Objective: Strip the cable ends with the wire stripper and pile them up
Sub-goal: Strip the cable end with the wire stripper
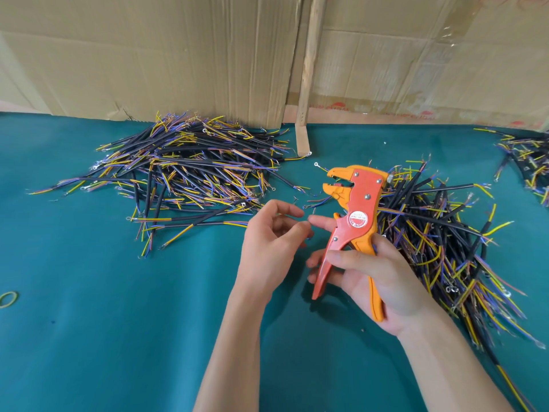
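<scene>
My right hand [374,281] grips the handles of an orange and red wire stripper [355,221], jaws pointing up and left, slightly apart with nothing between them. My left hand [270,242] hovers just left of the tool with fingers loosely curled; its fingertips meet near the right forefinger, and whether they pinch a tiny scrap I cannot tell. A large pile of black cables [184,171] with yellow, blue and brown cores lies at the back left. Another cable pile [439,239] lies to the right, behind and beside the stripper.
The work surface is a teal cloth [118,322]. Cardboard sheets [178,55] and a wooden slat [307,84] stand along the back. A third bunch of cables [528,162] lies at the far right. A green rubber band [8,299] sits at the left edge.
</scene>
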The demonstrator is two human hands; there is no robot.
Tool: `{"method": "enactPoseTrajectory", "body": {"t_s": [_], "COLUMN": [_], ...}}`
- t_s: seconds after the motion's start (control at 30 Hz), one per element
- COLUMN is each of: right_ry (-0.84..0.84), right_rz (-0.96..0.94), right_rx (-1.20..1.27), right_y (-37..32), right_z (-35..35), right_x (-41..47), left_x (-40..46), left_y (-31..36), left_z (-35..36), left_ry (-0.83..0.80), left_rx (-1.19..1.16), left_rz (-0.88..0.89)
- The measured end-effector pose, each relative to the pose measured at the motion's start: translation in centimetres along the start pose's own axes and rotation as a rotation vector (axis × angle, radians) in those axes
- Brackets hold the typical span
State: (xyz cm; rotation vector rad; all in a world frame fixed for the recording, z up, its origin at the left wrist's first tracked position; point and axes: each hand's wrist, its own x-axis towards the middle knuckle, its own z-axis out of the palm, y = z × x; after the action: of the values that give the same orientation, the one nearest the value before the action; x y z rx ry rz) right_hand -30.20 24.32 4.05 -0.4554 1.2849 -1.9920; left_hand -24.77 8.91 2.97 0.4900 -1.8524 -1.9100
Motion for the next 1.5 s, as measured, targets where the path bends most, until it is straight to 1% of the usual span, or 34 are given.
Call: {"method": "enactPoseTrajectory", "body": {"t_s": [0.13,0.43,0.7,0.8,0.9,1.03,1.17,1.27,1.33,1.37,1.43,1.47,1.5], "right_ry": [-0.019,-0.055,-0.081,-0.058,-0.025,-0.010,-0.018,-0.001,0.049,0.114,0.295,0.347,0.344], "right_rz": [0.007,0.018,0.022,0.007,-0.007,-0.001,-0.012,-0.032,-0.048,-0.051,-0.060,-0.070,-0.082], "right_rx": [0.035,0.131,0.225,0.213,0.182,0.124,0.126,0.103,0.050,-0.024,-0.275,-0.406,-0.515], "right_y": [0.1,0.5,1.1,1.3,1.5,1.2,0.1,-0.8,-1.4,-1.5,-2.0,-2.3,-2.7], "right_z": [0.3,1.0,1.7,1.9,2.0,1.6,0.4,-0.4,-0.4,-0.2,0.3,0.6,0.9], "right_x": [0.1,-0.1,0.0,0.1,0.2,0.1,-0.1,-0.4,-0.4,-0.2,0.6,1.1,1.6], "left_x": [0.1,0.1,0.0,0.0,0.0,0.1,0.0,0.0,0.1,0.1,0.2,0.2,0.2], "left_y": [0.0,0.3,0.8,0.9,0.7,0.6,0.5,0.5,0.5,0.4,0.3,0.2,0.2], "left_z": [0.3,0.5,0.0,-0.1,0.0,-0.1,0.0,0.2,0.2,0.2,0.3,0.3,0.4], "left_ry": [0.047,0.064,0.013,-0.008,0.007,0.044,0.000,0.002,0.006,0.004,-0.005,-0.014,-0.024], "left_rx": [-0.059,-0.117,-0.248,-0.311,-0.333,-0.288,-0.247,-0.210,-0.202,-0.202,-0.196,-0.194,-0.195], "left_rz": [-0.045,-0.115,-0.185,-0.204,-0.189,-0.125,-0.098,-0.072,-0.053,-0.045,-0.034,-0.028,-0.020]}}
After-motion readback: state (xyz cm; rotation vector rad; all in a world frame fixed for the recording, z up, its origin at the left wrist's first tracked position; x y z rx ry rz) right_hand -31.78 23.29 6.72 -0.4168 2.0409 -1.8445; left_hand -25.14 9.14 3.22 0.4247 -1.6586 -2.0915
